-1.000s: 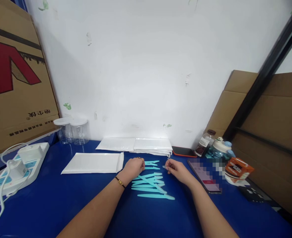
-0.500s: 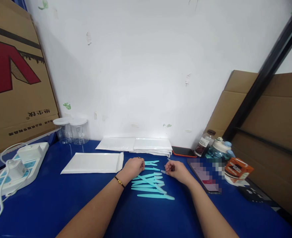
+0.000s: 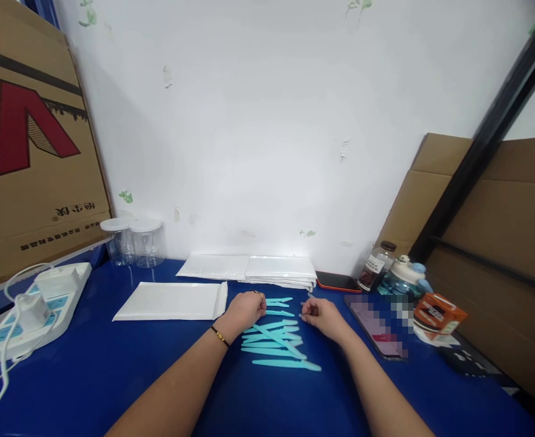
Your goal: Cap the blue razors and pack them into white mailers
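Several slim turquoise sticks (image 3: 280, 363), which look like eyebrow razors, lie roughly side by side on the blue table, a few crossing each other. My left hand (image 3: 245, 312) is closed at the left ends of the far ones. Its fingertips cover those ends, so I cannot tell whether it grips one. Right of the sticks, my right hand (image 3: 321, 317) is closed in a pinch, with a small translucent tip at its fingers. Similar pale translucent bits (image 3: 310, 295) show just beyond that hand.
A white padded envelope (image 3: 170, 301) lies left, with stacked envelopes (image 3: 281, 267) by the wall. Two lidded clear jars (image 3: 147, 243) and a power strip (image 3: 62, 309) stand left. A phone (image 3: 376, 328), bottle (image 3: 376, 264), blue-lidded jug (image 3: 404, 276) and orange box (image 3: 438, 315) are right.
The view has shifted slightly. My right hand's fingers have moved a little, and less of the translucent piece shows at their tips. My left hand stays in place; the turquoise sticks lie as before.
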`<move>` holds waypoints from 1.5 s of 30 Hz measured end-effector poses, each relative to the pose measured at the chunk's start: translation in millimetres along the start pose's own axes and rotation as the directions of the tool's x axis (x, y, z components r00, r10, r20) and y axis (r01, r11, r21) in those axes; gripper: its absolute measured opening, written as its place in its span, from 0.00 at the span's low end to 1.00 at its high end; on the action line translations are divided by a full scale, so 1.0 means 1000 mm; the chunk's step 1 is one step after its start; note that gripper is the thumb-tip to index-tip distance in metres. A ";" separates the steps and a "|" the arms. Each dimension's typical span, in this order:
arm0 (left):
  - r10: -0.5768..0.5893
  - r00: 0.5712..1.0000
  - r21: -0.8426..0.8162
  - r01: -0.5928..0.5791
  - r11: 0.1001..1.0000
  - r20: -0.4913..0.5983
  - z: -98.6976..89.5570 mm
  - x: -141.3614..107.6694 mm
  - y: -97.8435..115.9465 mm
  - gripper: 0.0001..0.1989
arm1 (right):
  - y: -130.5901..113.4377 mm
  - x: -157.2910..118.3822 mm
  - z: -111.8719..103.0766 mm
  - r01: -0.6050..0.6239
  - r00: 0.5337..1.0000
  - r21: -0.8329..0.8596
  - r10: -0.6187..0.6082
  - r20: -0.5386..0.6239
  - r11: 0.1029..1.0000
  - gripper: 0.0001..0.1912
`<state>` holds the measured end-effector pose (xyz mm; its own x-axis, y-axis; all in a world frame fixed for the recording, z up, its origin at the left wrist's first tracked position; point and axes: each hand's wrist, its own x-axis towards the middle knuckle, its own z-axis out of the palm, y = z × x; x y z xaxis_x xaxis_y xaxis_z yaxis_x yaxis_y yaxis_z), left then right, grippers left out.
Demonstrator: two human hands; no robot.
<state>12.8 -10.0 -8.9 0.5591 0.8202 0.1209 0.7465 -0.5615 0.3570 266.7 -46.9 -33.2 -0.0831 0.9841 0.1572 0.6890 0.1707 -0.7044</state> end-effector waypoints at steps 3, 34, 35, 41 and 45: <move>0.013 1.000 0.003 -0.013 1.000 -0.008 0.002 0.002 -0.002 0.02 | -0.001 0.000 0.001 -0.028 0.999 0.080 0.027 0.017 0.996 0.06; 0.032 0.999 0.020 -0.033 0.999 0.020 0.000 0.003 -0.001 0.04 | -0.011 0.000 0.007 0.037 0.997 0.038 -0.039 0.062 0.999 0.06; 0.035 0.999 0.019 -0.036 0.999 0.019 0.000 0.003 -0.001 0.04 | -0.010 0.000 0.007 0.035 0.997 0.038 -0.037 0.063 0.999 0.06; 0.037 0.999 -0.010 -0.037 0.999 0.021 0.001 0.003 -0.005 0.05 | -0.004 0.000 0.006 0.024 0.994 0.093 -0.033 0.103 0.995 0.06; 0.070 0.996 -0.075 -0.065 0.995 0.055 0.005 0.004 -0.003 0.05 | -0.010 0.000 0.015 0.037 0.993 0.105 -0.048 0.106 0.994 0.06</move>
<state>14.7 -5.9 -13.5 0.6288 0.7718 0.0942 0.6791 -0.6042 0.4169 249.0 -47.7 -35.9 -0.1918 0.9744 0.1170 0.6059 0.2113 -0.7670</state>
